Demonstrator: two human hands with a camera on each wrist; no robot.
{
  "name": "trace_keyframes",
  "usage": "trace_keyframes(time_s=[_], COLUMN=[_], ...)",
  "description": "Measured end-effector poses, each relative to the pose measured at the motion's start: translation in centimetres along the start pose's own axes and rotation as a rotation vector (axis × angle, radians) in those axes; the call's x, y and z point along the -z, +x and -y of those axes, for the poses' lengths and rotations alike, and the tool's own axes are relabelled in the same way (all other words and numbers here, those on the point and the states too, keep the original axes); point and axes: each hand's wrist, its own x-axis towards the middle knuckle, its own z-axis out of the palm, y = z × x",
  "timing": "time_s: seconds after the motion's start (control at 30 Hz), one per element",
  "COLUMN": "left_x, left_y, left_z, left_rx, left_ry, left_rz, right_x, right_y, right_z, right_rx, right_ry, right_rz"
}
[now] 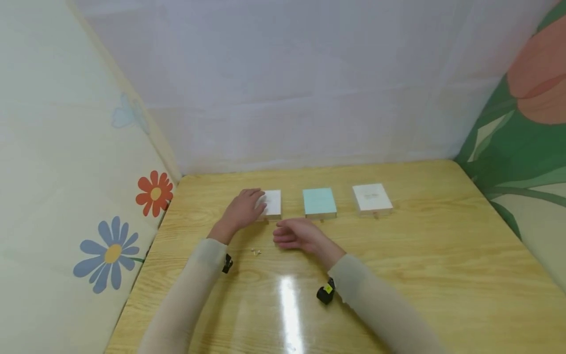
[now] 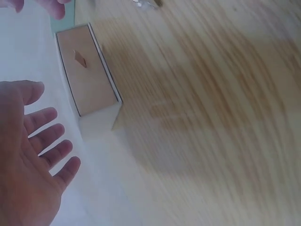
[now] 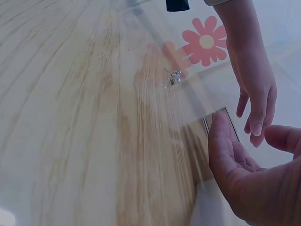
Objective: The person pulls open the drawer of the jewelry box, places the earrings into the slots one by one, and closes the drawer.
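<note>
A small white drawer box [image 1: 272,202] stands at the left of a row; its tan front with a pull tab [image 2: 80,59] shows in the left wrist view. My left hand [image 1: 243,210] is at this box's left side, fingers spread and nothing held; whether it touches the box I cannot tell. In front of the row, my right hand [image 1: 300,235] hovers with loosely bent fingers, holding nothing. Small shiny stud earrings [image 1: 256,251] lie on the table between the forearms; a post and clear stones show on the earrings [image 3: 175,76] in the right wrist view.
A mint-green box [image 1: 320,202] and another white box [image 1: 372,198] stand to the right in the same row. The wooden table [image 1: 442,255] meets a white cloth backdrop [image 1: 309,98] behind and a flower-printed side panel [image 1: 53,172] on the left.
</note>
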Motion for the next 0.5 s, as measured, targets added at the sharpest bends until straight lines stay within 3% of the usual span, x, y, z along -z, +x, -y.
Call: trace_keyframes(time_s=[0.23, 0.5], left_x=[-0.3, -0.4], left_y=[0.0, -0.1], left_z=[1.3, 1.4], left_rx=[-0.014, -0.005], left_ry=[-0.034, -0.057], left_rz=[-0.01, 0.008], right_x=[-1.3, -2.3], right_y=[0.8, 1.9], right_z=[0.1, -0.1], right_rx=[-0.025, -0.026], right_ry=[0.03, 0.054], right_rz=[-0.021, -0.065])
